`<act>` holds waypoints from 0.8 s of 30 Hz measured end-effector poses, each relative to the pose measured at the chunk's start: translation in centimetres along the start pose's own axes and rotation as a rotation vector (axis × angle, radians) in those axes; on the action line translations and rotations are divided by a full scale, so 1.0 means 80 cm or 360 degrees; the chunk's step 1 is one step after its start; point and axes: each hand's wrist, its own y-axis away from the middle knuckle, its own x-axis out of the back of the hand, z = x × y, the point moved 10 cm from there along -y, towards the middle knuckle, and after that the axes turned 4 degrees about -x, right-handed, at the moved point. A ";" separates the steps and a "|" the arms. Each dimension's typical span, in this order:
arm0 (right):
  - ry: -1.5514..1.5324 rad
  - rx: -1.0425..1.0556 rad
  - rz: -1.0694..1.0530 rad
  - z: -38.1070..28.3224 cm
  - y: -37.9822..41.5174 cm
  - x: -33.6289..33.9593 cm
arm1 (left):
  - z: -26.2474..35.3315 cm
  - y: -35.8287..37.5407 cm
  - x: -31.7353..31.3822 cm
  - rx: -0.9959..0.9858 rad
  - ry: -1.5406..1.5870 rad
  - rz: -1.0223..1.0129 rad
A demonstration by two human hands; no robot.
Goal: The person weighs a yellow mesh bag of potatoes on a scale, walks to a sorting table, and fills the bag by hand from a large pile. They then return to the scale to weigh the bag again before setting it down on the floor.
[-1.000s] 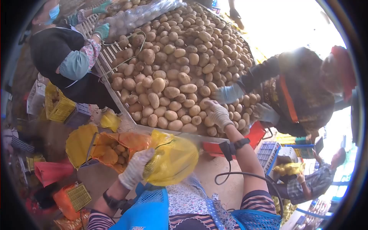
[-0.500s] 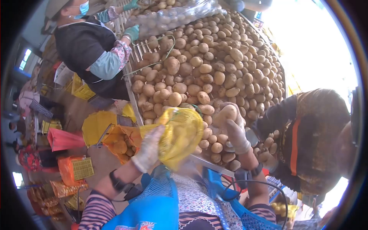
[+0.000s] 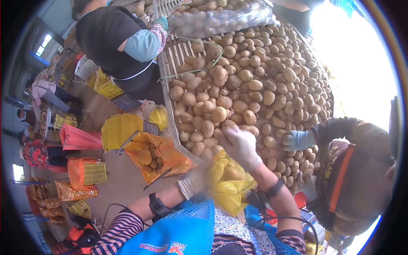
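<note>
My left hand (image 3: 192,183), gloved and smeared by motion, is at the left edge of a yellow mesh bag (image 3: 229,193) and grips its rim. The bag hangs in front of my apron and bulges with potatoes. My right hand (image 3: 239,145), in a pale glove, reaches over the bag onto the heap, its fingers curled at a potato (image 3: 229,124). Its fingertips are partly hidden. Around it the loose potatoes (image 3: 219,114) lie piled on a slatted table.
A metal table edge (image 3: 172,114) runs along the left. An orange-lined container (image 3: 172,155) with potatoes stands left of my arm. A co-worker in a dark vest (image 3: 110,46) is at the upper left; another person's gloved hand (image 3: 297,140) is on the heap at right.
The yellow bag has moved right and down, now hanging with potatoes inside. My right hand has shifted left from the potato it held onto another on the heap. The view has turned.
</note>
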 end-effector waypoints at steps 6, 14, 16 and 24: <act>0.0548 -0.0136 -0.0456 0.053 -0.108 -0.159 | 0.035 -0.028 0.030 0.0022 -0.0054 0.0052; 0.0652 -0.0349 -0.0611 0.150 -0.017 -0.087 | 0.070 -0.004 -0.006 0.0350 -0.0021 -0.0437; 0.0726 -0.0751 -0.0687 0.175 -0.012 -0.052 | 0.079 -0.005 -0.013 0.0357 0.0026 -0.0409; 0.0951 -0.0576 -0.0660 0.163 -0.146 -0.169 | 0.118 -0.027 -0.028 -0.0289 -0.0798 -0.0451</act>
